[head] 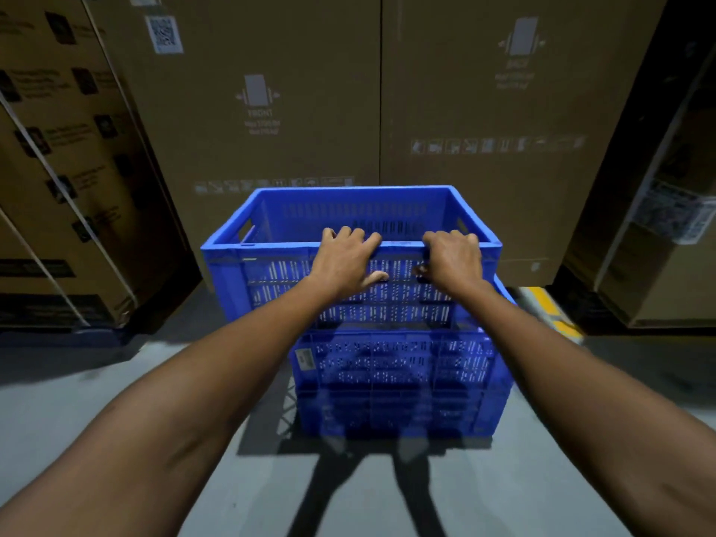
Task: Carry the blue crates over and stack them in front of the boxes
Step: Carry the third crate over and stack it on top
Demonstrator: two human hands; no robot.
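Observation:
An empty blue slotted crate (271, 273) sits on top of a second blue crate (395, 381), shifted to the left so its left side overhangs the lower one. The lower crate stands on the grey floor. My left hand (348, 261) and my right hand (453, 261) both curl over the near rim of the upper crate, fingers inside, thumbs on the outer wall. Tall brown cardboard boxes (310, 91) rise directly behind the crates.
More strapped cardboard boxes (66, 168) stand at the left on a blue pallet (62, 337). Another box (658, 226) stands at the right. Yellow floor marking (554, 308) runs beside the right box. Grey concrete floor (116, 401) lies in front.

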